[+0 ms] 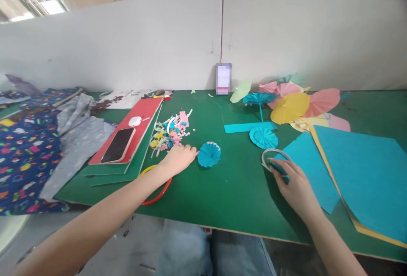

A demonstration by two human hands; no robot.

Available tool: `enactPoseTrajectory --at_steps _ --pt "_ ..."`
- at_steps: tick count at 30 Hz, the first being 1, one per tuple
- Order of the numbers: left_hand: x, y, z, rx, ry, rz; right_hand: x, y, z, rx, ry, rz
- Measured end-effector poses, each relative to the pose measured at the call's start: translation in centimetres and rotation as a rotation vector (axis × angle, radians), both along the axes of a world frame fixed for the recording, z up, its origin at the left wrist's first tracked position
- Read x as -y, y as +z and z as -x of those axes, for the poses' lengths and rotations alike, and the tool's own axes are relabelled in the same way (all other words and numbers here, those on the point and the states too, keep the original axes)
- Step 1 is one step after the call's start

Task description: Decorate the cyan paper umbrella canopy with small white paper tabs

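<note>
My left hand (180,158) is closed, its fingertips pinching the left edge of a pleated blue paper disc (209,154) that lies on the green table (222,199). Pale strips show along part of the disc's rim. My right hand (294,182) grips a white roll of tape (266,153) at its near side. Between thumb and fingers there is also a dark teal piece (280,170), whose kind I cannot make out. Just beyond the roll lie a second pleated blue disc (263,138) and a blue paper strip (249,127).
Paper scraps (170,132) are heaped beyond my left hand. A phone (118,145) rests on a red board (138,121); another phone (224,79) leans on the wall. Paper umbrellas (291,108) stand behind blue sheets (365,170). A red-yellow ring (159,195) lies under my left forearm.
</note>
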State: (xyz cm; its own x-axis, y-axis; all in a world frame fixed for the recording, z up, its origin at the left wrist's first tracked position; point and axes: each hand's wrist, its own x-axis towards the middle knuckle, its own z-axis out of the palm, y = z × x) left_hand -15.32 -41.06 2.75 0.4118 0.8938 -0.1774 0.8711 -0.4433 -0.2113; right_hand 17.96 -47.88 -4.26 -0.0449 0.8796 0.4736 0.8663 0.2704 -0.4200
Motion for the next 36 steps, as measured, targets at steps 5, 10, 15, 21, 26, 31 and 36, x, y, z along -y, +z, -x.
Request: enactPoseTrajectory --at_steps 5,10,15,21,26,31,36 --pt "0.1 -0.1 -0.1 -0.035 -0.038 -0.021 0.0 0.1 0.0 -0.011 -0.002 0.011" --pt "0.3 -0.3 -0.3 -0.089 -0.058 -0.023 0.0 0.0 0.0 -0.015 -0.004 0.017" --pt "0.0 -0.5 -0.3 -0.117 -0.079 0.01 0.0 0.0 0.1 -0.018 -0.003 0.012" --pt "-0.4 -0.8 0.1 -0.107 -0.111 0.052 0.0 0.1 0.1 -0.014 0.002 0.015" --pt "-0.7 -1.1 0.4 -0.027 -0.111 0.108 0.0 0.0 0.1 -0.013 -0.002 0.014" --pt "-1.0 -0.9 0.4 0.164 -0.077 0.194 -0.1 0.0 0.0 -0.019 -0.003 0.021" --pt "-1.3 1.5 0.8 0.529 0.007 0.259 -0.1 0.0 0.2 -0.035 -0.011 0.033"
